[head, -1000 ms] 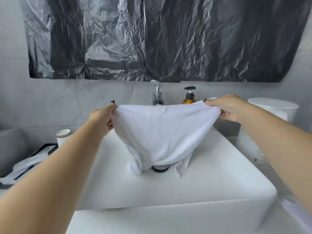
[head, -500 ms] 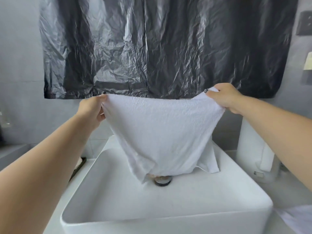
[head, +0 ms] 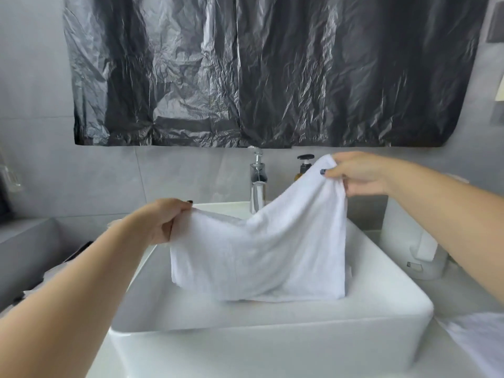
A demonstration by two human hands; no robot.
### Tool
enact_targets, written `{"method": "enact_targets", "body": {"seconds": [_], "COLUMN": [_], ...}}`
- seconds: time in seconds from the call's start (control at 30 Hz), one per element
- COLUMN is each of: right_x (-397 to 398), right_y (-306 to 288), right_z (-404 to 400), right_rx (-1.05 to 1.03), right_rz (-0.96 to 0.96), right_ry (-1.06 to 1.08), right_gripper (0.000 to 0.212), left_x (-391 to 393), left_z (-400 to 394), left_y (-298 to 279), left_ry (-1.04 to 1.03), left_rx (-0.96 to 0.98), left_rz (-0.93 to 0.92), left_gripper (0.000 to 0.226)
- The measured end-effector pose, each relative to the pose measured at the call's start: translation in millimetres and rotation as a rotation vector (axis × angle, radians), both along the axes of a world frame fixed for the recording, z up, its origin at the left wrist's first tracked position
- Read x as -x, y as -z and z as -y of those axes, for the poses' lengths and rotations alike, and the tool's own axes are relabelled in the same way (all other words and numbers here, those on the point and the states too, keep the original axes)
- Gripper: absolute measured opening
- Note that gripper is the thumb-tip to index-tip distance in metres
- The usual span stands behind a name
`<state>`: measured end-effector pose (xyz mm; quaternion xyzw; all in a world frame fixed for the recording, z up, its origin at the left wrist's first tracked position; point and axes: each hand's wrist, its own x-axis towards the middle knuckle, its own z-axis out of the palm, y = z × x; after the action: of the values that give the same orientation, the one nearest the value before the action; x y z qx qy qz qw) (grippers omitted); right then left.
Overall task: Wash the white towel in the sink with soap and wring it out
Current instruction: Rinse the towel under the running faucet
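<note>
hanging between two hands, the white terry towel (head: 261, 249) now droops into the white rectangular ceramic sink (head: 272, 339), its lower edge resting on the basin floor and covering the drain that showed half a second ago. the left hand (head: 163, 222) pinches the towel's left top corner, fingers curled round the cloth; it has dropped from near the black sheet to just above the sink's far rim. the right hand (head: 362, 173) grips the right top corner between thumb and curled fingers and stays higher, so the top edge, level before, now slopes down from right to left. beyond the towel the chrome tap (head: 257, 184) stands at the sink's far edge, and the amber soap bottle with a black pump (head: 304, 166) sits just right of it, partly behind the raised corner; both were hidden half a second ago. crinkled black plastic sheeting (head: 272, 69) covers the far wall, and a white lidded bin (head: 411, 246) stands right of the sink.
</note>
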<state>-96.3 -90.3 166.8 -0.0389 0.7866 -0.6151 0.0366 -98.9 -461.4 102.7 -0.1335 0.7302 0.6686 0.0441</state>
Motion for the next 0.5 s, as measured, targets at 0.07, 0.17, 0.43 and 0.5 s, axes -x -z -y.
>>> {"method": "enact_targets", "body": {"seconds": [0.07, 0.17, 0.43, 0.5], "right_x": [-4, -2, -6, -15], "right_y": [26, 47, 6, -13], "right_z": [-3, -14, -27, -27], "right_rx": [-0.183, -0.308, 0.002, -0.163], "right_rz": [0.047, -0.053, -0.247, -0.237], "right_ry": [0.018, 0.268, 0.269, 0.089], "right_gripper": [0.021, 0.014, 0.028, 0.033], "left_x": [1, -4, -12, -14], "left_z": [3, 3, 0, 1], "left_y": [21, 35, -4, -22], "left_ry": [-0.057, -0.128, -0.125, -0.104], "left_rx": [0.021, 0.028, -0.22, -0.232], "left_rz": [-0.053, -0.178, -0.412, -0.446], "left_gripper": [0.009, 0.009, 0.013, 0.009]}}
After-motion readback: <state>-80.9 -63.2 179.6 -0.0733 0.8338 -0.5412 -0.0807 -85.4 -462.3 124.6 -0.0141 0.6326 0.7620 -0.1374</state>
